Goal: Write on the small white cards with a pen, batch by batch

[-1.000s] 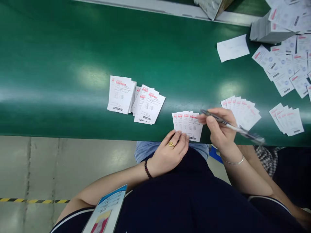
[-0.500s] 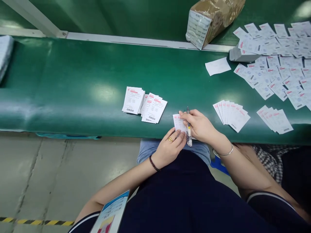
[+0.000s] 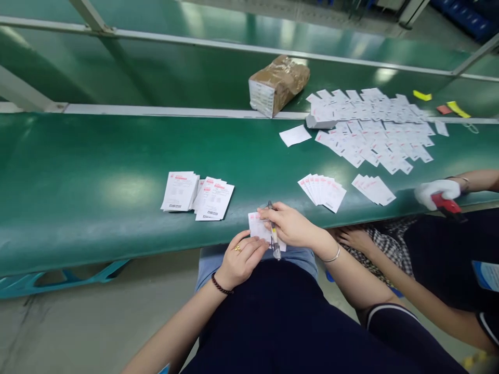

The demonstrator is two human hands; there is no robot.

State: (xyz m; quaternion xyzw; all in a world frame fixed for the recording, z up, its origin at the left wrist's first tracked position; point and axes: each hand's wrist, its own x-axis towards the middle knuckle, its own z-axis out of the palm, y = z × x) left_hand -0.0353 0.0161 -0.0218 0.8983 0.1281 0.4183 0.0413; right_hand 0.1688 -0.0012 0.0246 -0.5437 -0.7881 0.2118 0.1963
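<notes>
While the right hand [image 3: 292, 224] holds a clear pen [image 3: 275, 239] over printed cards [image 3: 254, 226], the left hand [image 3: 240, 257] touches them, its grip unclear; light, steady pressure should prevent slipping.

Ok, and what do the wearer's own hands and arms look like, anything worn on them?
Both hands are ungloved. The left hand has a gold-coloured ring, with a dark beaded bracelet at the wrist. The right hand has a thin silver-coloured bangle at the wrist; that arm's short navy sleeve has a white stripe near its hem. The left sleeve is out of view.
</notes>
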